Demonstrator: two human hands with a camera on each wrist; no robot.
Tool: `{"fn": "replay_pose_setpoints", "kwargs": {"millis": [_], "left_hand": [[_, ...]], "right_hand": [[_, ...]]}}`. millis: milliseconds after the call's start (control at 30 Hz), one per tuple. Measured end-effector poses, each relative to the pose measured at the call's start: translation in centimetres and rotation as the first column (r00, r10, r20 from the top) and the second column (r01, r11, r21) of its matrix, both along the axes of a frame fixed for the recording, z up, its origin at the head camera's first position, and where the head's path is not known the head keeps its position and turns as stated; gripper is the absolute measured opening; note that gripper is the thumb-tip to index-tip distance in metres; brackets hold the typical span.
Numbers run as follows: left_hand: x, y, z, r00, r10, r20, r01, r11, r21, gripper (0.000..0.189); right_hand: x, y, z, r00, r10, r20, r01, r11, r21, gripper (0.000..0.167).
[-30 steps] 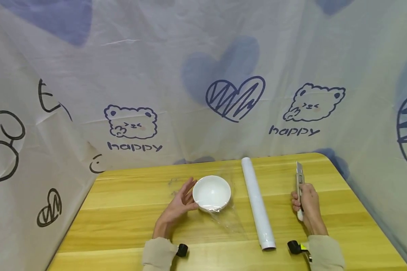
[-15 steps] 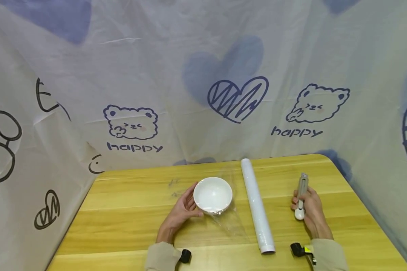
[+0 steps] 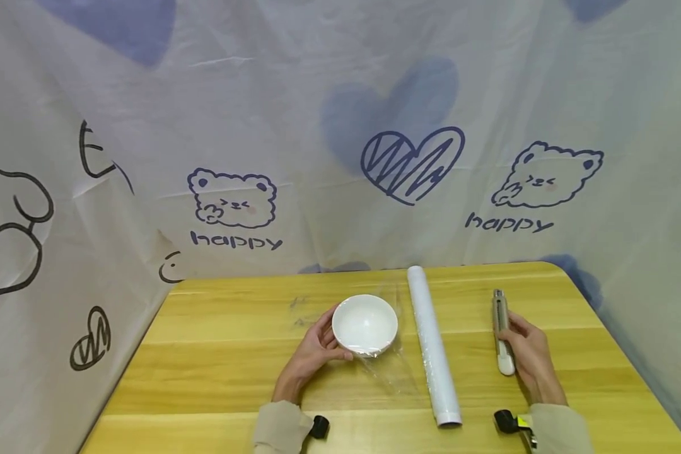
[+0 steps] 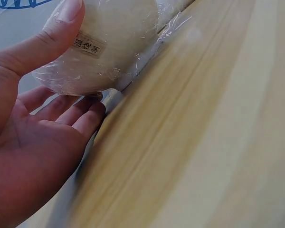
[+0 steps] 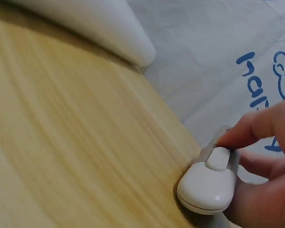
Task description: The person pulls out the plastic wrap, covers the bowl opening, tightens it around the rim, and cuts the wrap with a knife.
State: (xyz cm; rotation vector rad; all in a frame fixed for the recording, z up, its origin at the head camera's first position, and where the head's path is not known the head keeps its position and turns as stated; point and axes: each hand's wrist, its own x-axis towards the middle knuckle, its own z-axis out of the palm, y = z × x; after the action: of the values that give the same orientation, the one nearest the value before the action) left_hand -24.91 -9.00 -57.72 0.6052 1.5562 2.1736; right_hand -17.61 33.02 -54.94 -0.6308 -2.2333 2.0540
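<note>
A white bowl (image 3: 365,325) with clear cling film over it is at the middle of the table. My left hand (image 3: 311,358) holds its left side, the thumb along the wall and the fingers curled at its base. A small printed label (image 4: 89,45) shows through the film in the left wrist view. Loose film (image 3: 394,373) trails from the bowl toward the right. On the right, my right hand (image 3: 532,354) grips a grey and white utility knife (image 3: 499,315) between thumb and fingers. Its tip points away from me and no blade shows.
Between bowl and knife, a long white roll of cling film (image 3: 434,347) lies lengthwise on the wooden table (image 3: 227,372). A white cloth with blue drawings (image 3: 312,183) hangs behind the table and at both sides.
The knife's blade, out one second ago, has slid back into the handle. My right hand has shifted its grip on the knife. The left hand stays at the bowl.
</note>
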Motion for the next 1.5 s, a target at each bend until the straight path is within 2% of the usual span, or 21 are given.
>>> {"fn": "replay_pose_setpoints", "kwargs": {"millis": [100,200,367,533,600,667,733,767,833,900,967,1033,1133,1233,1367,1433,1500], "left_hand": [[0.0,0.1,0.1,1.000,0.004,0.004,-0.004,1.000,0.010,0.112],[0.1,0.1,0.1,1.000,0.009,0.005,-0.009,1.000,0.008,0.111],[0.1,0.1,-0.1,1.000,0.014,0.004,-0.014,1.000,-0.001,0.109],[0.0,-0.1,-0.4,1.000,0.022,0.009,-0.022,1.000,-0.022,0.109],[0.0,-0.3,-0.4,1.000,0.028,0.007,-0.027,0.999,-0.034,0.110],[0.1,-0.6,-0.4,1.000,0.028,0.000,-0.028,0.999,-0.041,0.111],[0.2,-0.9,-0.4,1.000,0.022,-0.005,-0.022,0.999,-0.039,0.112],[0.2,-1.1,-0.4,1.000,0.017,-0.007,-0.018,0.999,-0.035,0.112],[0.2,-1.4,-0.4,1.000,0.011,-0.008,-0.011,1.000,-0.022,0.112],[0.2,-1.6,-0.4,1.000,0.009,-0.006,-0.009,1.000,-0.009,0.110],[0.1,-1.8,-0.4,1.000,0.013,-0.009,-0.013,1.000,-0.003,0.108],[0.0,-1.8,-0.5,1.000,0.016,-0.015,-0.016,1.000,-0.002,0.106],[-0.1,-1.6,-0.6,0.999,0.024,-0.028,-0.025,1.000,-0.010,0.104],[-0.2,-1.4,-0.5,0.998,0.046,-0.039,-0.048,0.998,-0.032,0.102],[-0.3,-1.1,-0.2,0.994,0.093,-0.054,-0.096,0.993,-0.067,0.099],[-0.3,-1.0,-0.1,0.992,0.110,-0.063,-0.115,0.990,-0.079,0.097],[-0.4,-0.9,0.0,0.990,0.124,-0.067,-0.130,0.988,-0.085,0.096]], "right_hand": [[0.1,-0.1,-0.2,0.999,-0.040,-0.001,0.040,0.992,0.122,0.060],[0.3,-0.4,-0.5,0.997,-0.073,-0.021,0.076,0.963,0.258,0.052],[0.0,-0.8,-1.0,0.996,-0.076,-0.045,0.088,0.859,0.504,0.043],[0.1,-1.3,-1.0,0.998,-0.025,-0.058,0.055,0.776,0.628,0.041],[0.4,-1.6,-0.5,0.996,0.017,-0.082,0.043,0.740,0.672,0.041],[0.8,-1.9,0.5,0.989,0.099,-0.109,0.007,0.711,0.704,0.039],[1.2,-2.7,2.3,0.971,0.213,-0.108,-0.071,0.692,0.719,0.033],[1.4,-3.4,3.4,0.954,0.282,-0.099,-0.130,0.690,0.712,0.030],[1.9,-5.3,5.6,0.903,0.421,-0.085,-0.254,0.684,0.684,0.021],[2.5,-8.0,7.4,0.850,0.521,-0.069,-0.339,0.645,0.685,0.013],[3.3,-11.4,8.2,0.817,0.574,-0.054,-0.369,0.592,0.716,0.009],[4.0,-14.8,8.1,0.810,0.585,-0.050,-0.327,0.521,0.788,0.013],[4.7,-19.0,6.9,0.835,0.547,-0.058,-0.213,0.418,0.883,0.034],[5.0,-21.2,5.2,0.850,0.518,-0.093,-0.108,0.345,0.932,0.048],[4.9,-21.9,4.3,0.854,0.507,-0.122,-0.036,0.290,0.956,0.031],[5.0,-21.8,4.5,0.853,0.502,-0.141,-0.001,0.273,0.962,0.022],[5.1,-21.6,4.9,0.856,0.495,-0.152,0.019,0.265,0.964,0.020]]}}
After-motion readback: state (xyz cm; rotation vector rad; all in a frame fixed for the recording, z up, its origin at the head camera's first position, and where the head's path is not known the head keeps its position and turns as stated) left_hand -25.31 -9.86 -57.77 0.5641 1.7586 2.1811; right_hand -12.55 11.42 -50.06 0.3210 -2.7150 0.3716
